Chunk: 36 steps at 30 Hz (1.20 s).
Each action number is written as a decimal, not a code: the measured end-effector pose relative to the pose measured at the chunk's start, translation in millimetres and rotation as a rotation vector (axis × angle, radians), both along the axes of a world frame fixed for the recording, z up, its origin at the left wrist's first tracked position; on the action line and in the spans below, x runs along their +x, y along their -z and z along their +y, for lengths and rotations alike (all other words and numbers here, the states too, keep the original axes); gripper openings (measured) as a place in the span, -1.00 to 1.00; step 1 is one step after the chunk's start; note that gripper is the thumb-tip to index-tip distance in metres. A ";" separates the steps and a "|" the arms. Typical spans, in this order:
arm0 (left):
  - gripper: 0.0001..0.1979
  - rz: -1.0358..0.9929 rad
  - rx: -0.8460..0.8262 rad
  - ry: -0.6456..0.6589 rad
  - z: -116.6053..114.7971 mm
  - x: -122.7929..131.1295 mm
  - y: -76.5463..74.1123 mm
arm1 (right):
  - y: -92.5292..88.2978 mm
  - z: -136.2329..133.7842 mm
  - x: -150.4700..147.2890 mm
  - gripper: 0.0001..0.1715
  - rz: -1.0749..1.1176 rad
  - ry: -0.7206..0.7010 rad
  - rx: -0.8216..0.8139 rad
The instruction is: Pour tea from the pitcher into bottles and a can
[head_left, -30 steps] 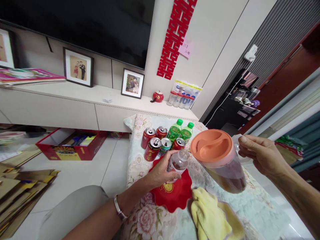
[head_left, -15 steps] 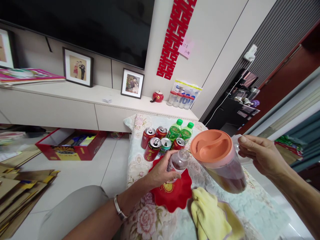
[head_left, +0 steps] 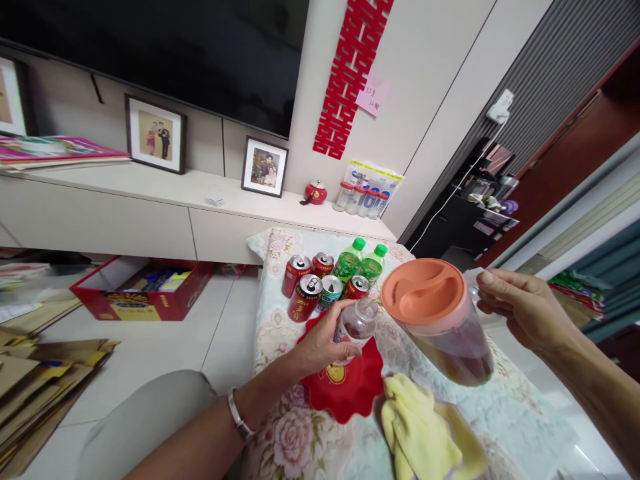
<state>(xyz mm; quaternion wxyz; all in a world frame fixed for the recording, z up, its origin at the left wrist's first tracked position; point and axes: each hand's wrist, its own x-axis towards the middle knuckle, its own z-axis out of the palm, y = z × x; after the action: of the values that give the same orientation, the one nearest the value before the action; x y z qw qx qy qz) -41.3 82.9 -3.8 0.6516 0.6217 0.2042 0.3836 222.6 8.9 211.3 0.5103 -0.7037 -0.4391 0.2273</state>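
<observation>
Over the red plate, our left hand gripped the clear bottle; right of the plate, our right hand held the pitcher. Nothing had visibly shifted, so work seemed paused.

L hand grips btl at red tray (on/above? unclear); R hand, tilted pitcher; cans nr L edge of table.

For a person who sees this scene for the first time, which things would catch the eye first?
Probably the clear plastic pitcher with its round orange lid, which the right hand holds tilted, right of centre. To its left, the left hand grips a clear bottle near a red, wavy-rimmed plate. High on the pale wall hangs a long red paper-cut strip.
</observation>
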 end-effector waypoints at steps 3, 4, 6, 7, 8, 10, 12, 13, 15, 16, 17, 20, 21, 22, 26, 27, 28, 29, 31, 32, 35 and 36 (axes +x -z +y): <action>-0.13 0.012 0.005 -0.005 0.1 -0.5 -1.2 | -0.6 -0.3 0.2 -0.17 0.003 0.007 0.002; -0.12 0.016 0.010 -0.010 0.3 -0.6 -1.3 | -0.6 -0.7 0.6 -0.17 0.004 0.009 0.002; -0.12 0.022 0.018 -0.015 0.7 -0.6 -1.2 | -0.6 -1.4 1.4 -0.18 0.005 0.009 0.001; -0.12 0.022 0.019 -0.015 0.8 -0.6 -0.8 | -0.4 -1.6 1.9 -0.18 0.005 0.011 0.000; -0.12 0.019 0.018 -0.012 0.9 -0.5 -0.3 | -0.3 -1.7 2.3 -0.18 0.005 0.014 -0.001; -0.12 0.012 0.015 -0.005 1.0 -0.4 0.7 | -0.2 -1.4 2.9 -0.18 0.003 0.022 -0.001; -0.12 0.006 0.017 -0.005 1.0 -0.4 1.4 | -0.3 -0.9 3.2 -0.18 0.000 0.031 -0.002; -0.12 0.005 0.017 -0.003 1.0 -0.4 1.6 | -0.5 -0.6 3.3 -0.17 -0.002 0.036 -0.003; -0.12 0.006 0.012 0.003 0.9 -0.5 1.2 | -1.0 -0.5 3.3 -0.16 -0.001 0.046 -0.010; -0.12 0.007 0.010 0.006 0.9 -0.6 0.8 | -1.3 -0.5 3.2 -0.16 -0.002 0.051 -0.013; -0.12 0.008 0.008 0.009 0.8 -0.7 0.3 | -1.4 -0.7 3.1 -0.15 -0.002 0.055 -0.016; -0.13 0.017 0.012 0.004 0.3 -1.0 -1.3 | -1.3 -1.6 3.4 -0.15 -0.007 0.048 -0.022; -0.14 0.020 0.012 0.003 0.2 -1.1 -1.6 | -1.0 -1.8 3.7 -0.14 -0.008 0.043 -0.023; -0.14 0.021 0.012 0.002 0.0 -1.2 -1.9 | -0.6 -1.9 4.1 -0.15 -0.008 0.036 -0.024; -0.15 0.023 0.025 -0.001 -0.3 -1.4 -2.2 | 1.6 -0.6 6.0 -0.15 -0.007 0.020 -0.022; -0.14 0.025 0.029 -0.001 -0.3 -1.4 -2.2 | 2.1 0.0 6.4 -0.14 -0.008 0.020 -0.022; -0.14 0.029 0.030 0.001 -0.3 -1.4 -2.2 | 2.6 0.5 6.7 -0.14 -0.010 0.020 -0.023; -0.14 0.032 0.028 0.001 -0.2 -1.4 -2.2 | 3.0 0.9 6.9 -0.13 -0.011 0.021 -0.024; -0.15 0.035 0.022 0.000 0.0 -1.2 -2.2 | 3.3 1.1 7.1 -0.13 -0.013 0.020 -0.024; -0.15 0.034 0.021 -0.001 0.1 -1.2 -2.2 | 3.3 1.0 7.0 -0.12 -0.013 0.017 -0.023; -0.15 0.025 0.017 0.004 0.3 -1.0 -1.2 | 2.8 0.2 6.2 -0.12 -0.013 0.010 -0.017; -0.15 0.019 0.014 0.008 0.4 -1.0 -0.6 | 2.6 -0.1 6.0 -0.13 -0.014 0.007 -0.015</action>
<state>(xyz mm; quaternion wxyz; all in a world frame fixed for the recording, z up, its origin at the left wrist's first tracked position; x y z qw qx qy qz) -42.3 83.2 -3.2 0.6468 0.6308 0.2051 0.3763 228.6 8.8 208.7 0.5028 -0.7104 -0.4386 0.2239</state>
